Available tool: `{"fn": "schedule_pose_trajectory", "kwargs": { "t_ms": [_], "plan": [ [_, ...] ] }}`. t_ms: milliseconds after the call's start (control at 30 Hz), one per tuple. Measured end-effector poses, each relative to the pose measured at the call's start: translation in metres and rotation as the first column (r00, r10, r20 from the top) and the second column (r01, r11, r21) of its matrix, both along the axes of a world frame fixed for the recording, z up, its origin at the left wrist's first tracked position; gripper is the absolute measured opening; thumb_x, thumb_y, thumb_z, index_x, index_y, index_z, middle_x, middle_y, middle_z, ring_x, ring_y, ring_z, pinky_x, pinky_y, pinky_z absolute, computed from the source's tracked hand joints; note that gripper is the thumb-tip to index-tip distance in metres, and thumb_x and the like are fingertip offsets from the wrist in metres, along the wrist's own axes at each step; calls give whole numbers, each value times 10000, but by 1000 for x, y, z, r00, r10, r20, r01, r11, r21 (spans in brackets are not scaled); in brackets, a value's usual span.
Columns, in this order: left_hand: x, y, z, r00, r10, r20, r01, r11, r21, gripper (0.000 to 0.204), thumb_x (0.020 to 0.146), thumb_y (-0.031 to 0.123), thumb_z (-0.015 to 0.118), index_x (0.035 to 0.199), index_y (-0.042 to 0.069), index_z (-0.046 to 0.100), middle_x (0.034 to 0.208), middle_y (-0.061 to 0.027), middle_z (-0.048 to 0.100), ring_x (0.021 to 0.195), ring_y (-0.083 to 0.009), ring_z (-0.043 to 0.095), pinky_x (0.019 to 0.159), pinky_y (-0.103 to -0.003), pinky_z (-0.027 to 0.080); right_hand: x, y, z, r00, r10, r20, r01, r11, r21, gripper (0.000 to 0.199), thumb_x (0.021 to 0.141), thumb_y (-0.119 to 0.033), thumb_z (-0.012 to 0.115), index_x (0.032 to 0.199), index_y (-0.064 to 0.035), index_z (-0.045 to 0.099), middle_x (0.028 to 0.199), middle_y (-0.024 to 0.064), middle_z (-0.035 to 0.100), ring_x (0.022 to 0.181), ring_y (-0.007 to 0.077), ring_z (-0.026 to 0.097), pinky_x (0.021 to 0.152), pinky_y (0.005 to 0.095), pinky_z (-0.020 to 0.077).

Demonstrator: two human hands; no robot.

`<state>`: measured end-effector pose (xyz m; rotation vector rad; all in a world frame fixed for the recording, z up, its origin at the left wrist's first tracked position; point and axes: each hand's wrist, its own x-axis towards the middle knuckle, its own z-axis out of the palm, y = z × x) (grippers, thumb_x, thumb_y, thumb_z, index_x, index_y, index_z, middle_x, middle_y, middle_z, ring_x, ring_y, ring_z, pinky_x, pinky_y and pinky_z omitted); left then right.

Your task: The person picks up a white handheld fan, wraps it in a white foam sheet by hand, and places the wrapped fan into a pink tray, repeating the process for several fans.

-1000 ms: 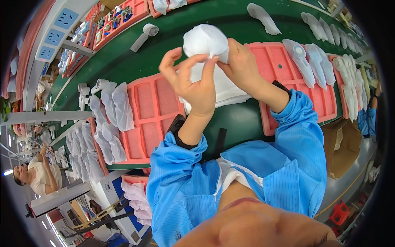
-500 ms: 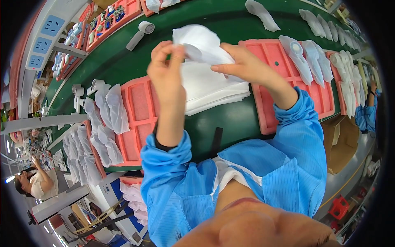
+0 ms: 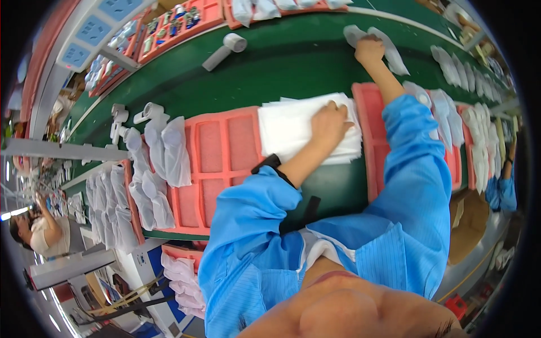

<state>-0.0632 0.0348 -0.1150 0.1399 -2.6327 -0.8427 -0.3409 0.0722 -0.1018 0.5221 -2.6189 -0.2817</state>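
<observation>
My left hand lies palm down on a stack of white flat bags between two red foam trays. Its fingers curl at the stack's top sheet; whether it grips one I cannot tell. My right hand reaches far across the green belt and presses a white bagged part onto it, fingers closed on the part. Both forearms are in blue sleeves.
A red tray at left holds white bagged parts. Another red tray lies under my right arm, with more bagged parts to the right. A white cylinder part lies on the belt. Another person stands far left.
Both hands held a white bagged part up over the stack. Now the right hand has carried it out onto the belt and the left hand has dropped onto the stack.
</observation>
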Motion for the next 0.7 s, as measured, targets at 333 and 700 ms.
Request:
{"fn": "schedule_pose_trajectory", "kwargs": {
  "t_ms": [333, 700],
  "plan": [
    [2, 17, -10, 976, 215, -35, -211, 972, 108, 119, 757, 115, 661, 838, 44, 609, 843, -146, 588, 759, -342, 592, 641, -441, 481, 70, -266, 19, 435, 653, 621, 91, 654, -751, 843, 653, -648, 693, 1087, 71, 615, 1045, 190, 633, 866, 281, 637, 614, 372, 542],
    [-2, -3, 11, 972, 123, 199, -140, 987, 77, 186, 813, 204, 619, 921, 56, 651, 909, -178, 645, 807, -341, 625, 666, -437, 488, 125, -157, 95, 119, 886, 448, -145, 462, -875, 615, 587, -325, 836, 1033, 33, 610, 914, 122, 659, 767, 177, 646, 593, 280, 555]
  ]
}}
